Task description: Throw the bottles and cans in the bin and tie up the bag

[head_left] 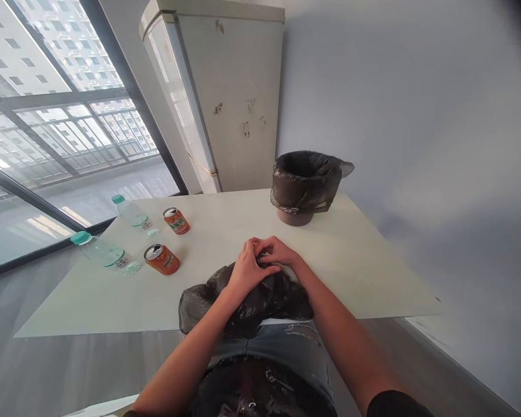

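Observation:
A dark, see-through plastic garbage bag lies bunched at the front edge of the table, close to my body. My left hand reaches over its top, fingers curled together on the gathered plastic. Against it, my right hand is closed at the same spot, its thumb and fingers meeting the left fingertips. Both hands pinch the upper part of the bag between them. The exact bit under the fingertips is partly hidden. The bag's loose folds spread out to the left and right below my wrists.
A trash bin lined with a dark bag stands at the table's back right. On the left are two orange soda cans and two clear plastic bottles with green caps. Behind the white table stands a fridge.

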{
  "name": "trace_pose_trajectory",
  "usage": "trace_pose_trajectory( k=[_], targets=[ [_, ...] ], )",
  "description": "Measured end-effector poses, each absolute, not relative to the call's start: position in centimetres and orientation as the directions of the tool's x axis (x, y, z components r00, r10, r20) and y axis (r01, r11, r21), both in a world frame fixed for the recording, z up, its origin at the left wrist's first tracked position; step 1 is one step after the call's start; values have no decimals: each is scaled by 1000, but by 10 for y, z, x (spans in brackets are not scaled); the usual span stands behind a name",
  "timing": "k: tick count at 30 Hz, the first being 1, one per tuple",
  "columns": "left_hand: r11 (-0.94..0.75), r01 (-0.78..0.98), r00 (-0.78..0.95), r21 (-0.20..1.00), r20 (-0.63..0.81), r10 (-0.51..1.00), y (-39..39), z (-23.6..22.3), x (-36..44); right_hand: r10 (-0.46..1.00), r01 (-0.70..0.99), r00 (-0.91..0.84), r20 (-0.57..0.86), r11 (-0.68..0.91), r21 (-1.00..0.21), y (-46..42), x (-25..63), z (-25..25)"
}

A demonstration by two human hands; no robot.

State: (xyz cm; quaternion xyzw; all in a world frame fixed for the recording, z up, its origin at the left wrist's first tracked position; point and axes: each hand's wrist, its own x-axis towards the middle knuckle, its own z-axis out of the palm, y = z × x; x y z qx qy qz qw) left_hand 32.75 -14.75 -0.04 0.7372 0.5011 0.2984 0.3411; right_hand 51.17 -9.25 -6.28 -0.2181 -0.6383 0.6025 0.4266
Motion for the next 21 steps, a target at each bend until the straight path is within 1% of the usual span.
trace_pose_trajectory(
  k=[4, 7, 9, 11, 13, 16, 18, 20, 21],
  targets=[
    [-264, 551, 279, 792, 123, 952, -139, -18, 336, 760, -251, -585, 283, 163, -954, -96, 517, -59],
    [-238, 638, 302, 732, 47, 952, -140, -15, 330, 789, -281, -544, 285, 148, -948, -96, 518, -56],
    [-192, 725, 299, 661, -51, 953, -143, -10, 326, 847, -354, -431, 313, 160, -921, -96, 518, -53],
    [-166, 768, 313, 618, -136, 940, -149, -6, 321, 906, -438, -266, 329, 191, -878, -94, 520, -53],
    [-209, 811, 333, 546, -138, 933, -158, -4, 316, 942, -505, -87, 324, 239, -830, -91, 524, -54],
    [-302, 902, 349, 308, -111, 930, -173, -4, 304, 948, -568, 163, 274, 318, -759, -82, 532, -60],
    [-318, 932, 347, 176, -174, 922, -183, 0, 293, 933, -585, 279, 227, 353, -731, -74, 537, -65],
    [-317, 938, 344, 139, -269, 900, -194, 8, 280, 925, -589, 332, 187, 358, -725, -69, 539, -69],
    [-308, 938, 342, 159, -291, 893, -199, 15, 273, 926, -589, 336, 173, 350, -728, -67, 538, -69]
  ],
)
